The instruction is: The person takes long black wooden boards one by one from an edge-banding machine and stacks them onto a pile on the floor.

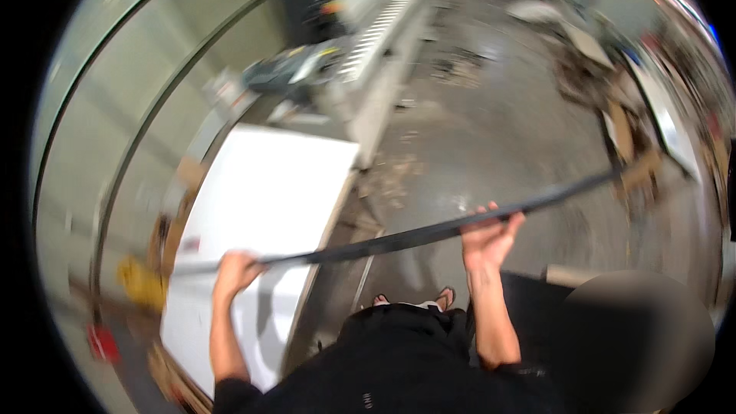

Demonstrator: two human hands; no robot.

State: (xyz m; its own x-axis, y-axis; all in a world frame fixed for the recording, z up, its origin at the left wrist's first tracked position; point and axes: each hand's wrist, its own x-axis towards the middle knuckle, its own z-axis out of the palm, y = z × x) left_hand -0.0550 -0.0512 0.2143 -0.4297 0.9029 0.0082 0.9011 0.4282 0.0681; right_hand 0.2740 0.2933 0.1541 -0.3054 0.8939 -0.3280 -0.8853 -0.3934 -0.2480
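Observation:
A long, thin dark strip [399, 241] stretches across in front of me, higher at its right end. My left hand [238, 272] has its fingers closed round the strip's left part, above a white board [268, 176]. Farther right, my right hand [489, 241] holds the strip from below, palm up, with fingertips showing past its far edge. The strip's left end is blurred against the board. Its right end reaches over the floor toward cardboard pieces.
Beyond the board stands a long machine with a pale slotted rail [387, 27]. Scraps lie on the grey floor [491, 123]. Cardboard [622, 130] and panels line the right side. A yellow object [142, 282] and a red one [103, 343] are at left. A dark surface [529, 299] is at lower right.

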